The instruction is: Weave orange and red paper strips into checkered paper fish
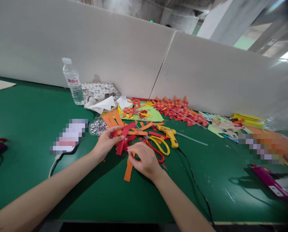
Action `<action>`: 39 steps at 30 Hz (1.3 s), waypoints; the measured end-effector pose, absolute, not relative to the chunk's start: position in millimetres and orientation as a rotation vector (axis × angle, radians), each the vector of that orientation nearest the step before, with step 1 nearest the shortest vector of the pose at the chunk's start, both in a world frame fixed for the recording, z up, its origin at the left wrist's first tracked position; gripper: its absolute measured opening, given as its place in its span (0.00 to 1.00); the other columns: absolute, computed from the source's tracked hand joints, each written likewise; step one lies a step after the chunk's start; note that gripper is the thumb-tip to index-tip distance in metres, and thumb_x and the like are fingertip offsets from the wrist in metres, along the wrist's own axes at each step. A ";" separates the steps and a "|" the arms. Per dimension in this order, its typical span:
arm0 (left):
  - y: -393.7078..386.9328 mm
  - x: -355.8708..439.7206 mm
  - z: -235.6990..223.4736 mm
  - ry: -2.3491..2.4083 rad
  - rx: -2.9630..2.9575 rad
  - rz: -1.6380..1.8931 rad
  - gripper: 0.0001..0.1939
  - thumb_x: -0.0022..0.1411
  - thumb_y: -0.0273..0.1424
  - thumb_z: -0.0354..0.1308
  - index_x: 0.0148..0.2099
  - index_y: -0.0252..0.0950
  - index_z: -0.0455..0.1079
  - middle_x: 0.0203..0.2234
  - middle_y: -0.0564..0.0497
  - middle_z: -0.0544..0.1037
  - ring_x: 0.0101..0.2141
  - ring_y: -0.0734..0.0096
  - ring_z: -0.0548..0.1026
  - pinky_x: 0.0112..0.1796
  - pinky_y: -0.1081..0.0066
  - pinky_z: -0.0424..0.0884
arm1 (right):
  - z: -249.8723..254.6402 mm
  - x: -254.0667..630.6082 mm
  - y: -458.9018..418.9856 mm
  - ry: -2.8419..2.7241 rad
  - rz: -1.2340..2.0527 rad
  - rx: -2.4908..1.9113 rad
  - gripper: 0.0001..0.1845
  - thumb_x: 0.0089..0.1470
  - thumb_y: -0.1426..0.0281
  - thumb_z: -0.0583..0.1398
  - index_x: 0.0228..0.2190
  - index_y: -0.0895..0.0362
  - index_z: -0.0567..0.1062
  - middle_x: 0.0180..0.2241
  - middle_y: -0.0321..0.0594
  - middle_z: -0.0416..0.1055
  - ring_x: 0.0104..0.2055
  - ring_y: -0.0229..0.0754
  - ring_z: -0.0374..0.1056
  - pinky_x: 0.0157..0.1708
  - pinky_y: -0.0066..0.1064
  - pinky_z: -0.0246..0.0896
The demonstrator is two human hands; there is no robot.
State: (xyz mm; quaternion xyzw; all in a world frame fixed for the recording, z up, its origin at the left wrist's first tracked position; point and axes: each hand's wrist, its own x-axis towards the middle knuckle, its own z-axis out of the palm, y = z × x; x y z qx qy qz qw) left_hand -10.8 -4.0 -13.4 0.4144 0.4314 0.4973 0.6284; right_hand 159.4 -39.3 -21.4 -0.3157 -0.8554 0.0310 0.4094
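Note:
My left hand [106,141] pinches red paper strips [125,137], which lie crossed between thumb and fingers. Close beside it, my right hand [144,158] is closed, its fingertips at the upper end of an orange paper strip [129,170] that hangs down toward me. The fingers partly cover that end. Behind my right hand lie scissors [160,145] with yellow and red handles. Past them is a yellow glue gun [169,134]. Loose orange strips [113,118] and red scraps are spread just beyond my hands.
Woven red-and-orange paper fish [170,108] are heaped along the white partition [124,51]. A water bottle [73,82], a patterned pouch [99,91] and a bag of small shiny pieces [98,126] stand left. A phone [70,135] is cabled. The glue gun's cord [194,180] crosses the right side.

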 end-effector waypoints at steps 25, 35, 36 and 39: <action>-9.8 -6.9 -14.0 0.954 1.135 1.070 0.28 0.50 0.30 0.63 0.54 0.35 0.62 0.33 0.49 0.79 0.33 0.69 0.77 0.36 0.69 0.72 | -23.7 158.7 -34.8 -1.867 0.277 -1.106 0.05 0.52 0.67 0.59 0.31 0.54 0.69 0.30 0.40 0.73 0.34 0.42 0.70 0.35 0.33 0.66; -14.4 -5.0 -10.2 0.910 1.214 0.997 0.27 0.51 0.29 0.62 0.54 0.34 0.63 0.25 0.53 0.76 0.29 0.73 0.74 0.33 0.73 0.68 | -19.1 157.6 -37.2 -1.645 0.658 -1.188 0.11 0.49 0.65 0.61 0.27 0.54 0.63 0.26 0.34 0.67 0.28 0.37 0.68 0.30 0.28 0.63; -15.1 -4.9 -9.6 0.899 1.220 0.983 0.28 0.50 0.29 0.62 0.54 0.34 0.62 0.23 0.54 0.75 0.27 0.74 0.74 0.32 0.73 0.68 | -19.0 158.4 -36.2 -1.595 0.688 -1.183 0.10 0.49 0.65 0.61 0.27 0.54 0.63 0.26 0.34 0.66 0.28 0.37 0.67 0.29 0.28 0.62; -17.7 -3.8 -7.8 0.876 1.253 0.903 0.30 0.50 0.28 0.62 0.56 0.34 0.61 0.18 0.57 0.72 0.23 0.77 0.70 0.28 0.75 0.65 | -20.7 160.7 -31.3 -1.452 0.759 -1.169 0.13 0.46 0.66 0.63 0.26 0.54 0.62 0.25 0.32 0.64 0.27 0.35 0.65 0.28 0.26 0.61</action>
